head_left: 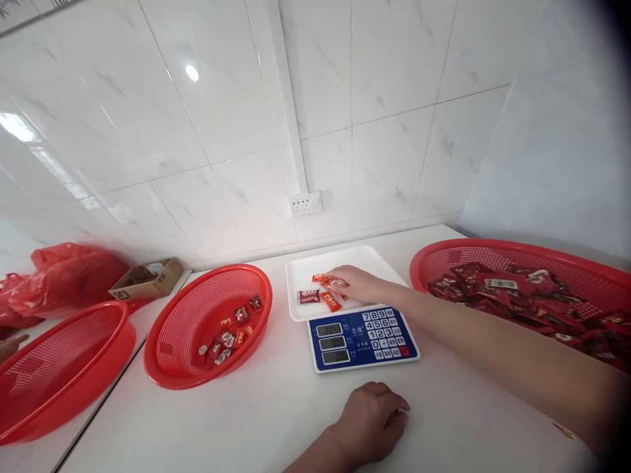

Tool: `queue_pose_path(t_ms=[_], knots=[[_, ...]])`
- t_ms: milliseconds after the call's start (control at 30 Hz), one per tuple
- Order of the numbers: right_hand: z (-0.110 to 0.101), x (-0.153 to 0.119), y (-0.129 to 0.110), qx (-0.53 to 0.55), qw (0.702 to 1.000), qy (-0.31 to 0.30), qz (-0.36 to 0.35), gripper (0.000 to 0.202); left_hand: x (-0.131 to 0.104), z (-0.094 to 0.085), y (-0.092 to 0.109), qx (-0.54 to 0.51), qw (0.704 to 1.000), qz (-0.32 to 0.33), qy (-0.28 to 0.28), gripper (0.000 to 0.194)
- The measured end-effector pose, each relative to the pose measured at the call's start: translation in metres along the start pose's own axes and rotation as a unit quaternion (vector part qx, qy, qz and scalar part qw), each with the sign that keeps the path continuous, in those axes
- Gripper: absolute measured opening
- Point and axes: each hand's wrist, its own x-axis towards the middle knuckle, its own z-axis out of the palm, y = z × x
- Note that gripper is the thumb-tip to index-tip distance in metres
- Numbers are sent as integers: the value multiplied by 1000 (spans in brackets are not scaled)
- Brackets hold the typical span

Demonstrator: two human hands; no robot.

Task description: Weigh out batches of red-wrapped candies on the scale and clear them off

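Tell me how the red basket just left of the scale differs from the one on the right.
The left basket holds a small scatter of packets; the right basket holds a big heap of them. The left basket shows whole; the right basket is cut off by the picture's edge and partly hidden behind the right forearm. Both are red with perforated walls.

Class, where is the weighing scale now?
In the head view, the scale stands just right of centre on the white table, below the wall socket, with the right hand over its tray.
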Motion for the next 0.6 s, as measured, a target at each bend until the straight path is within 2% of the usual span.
queue_pose_path(t_ms=[100,200,333,467,600], knots=[[14,-1,-19,-12,998,-14,-65,46,0,0,0,4,1000,-4,-1,23],[24,2,-29,-48,991,-45,-120,47,0,0,1,5,1000,-10,-1,23],[24,1,-25,-59,987,-70,-128,47,-1,1,1,5,1000,-7,-1,24],[5,-11,-9,-29,992,-58,-110,53,-1,0,-2,3,1000,-3,-5,23],[-44,-38,26,56,997,52,-31,55,-1,0,-1,-8,1000,1,2,22]])
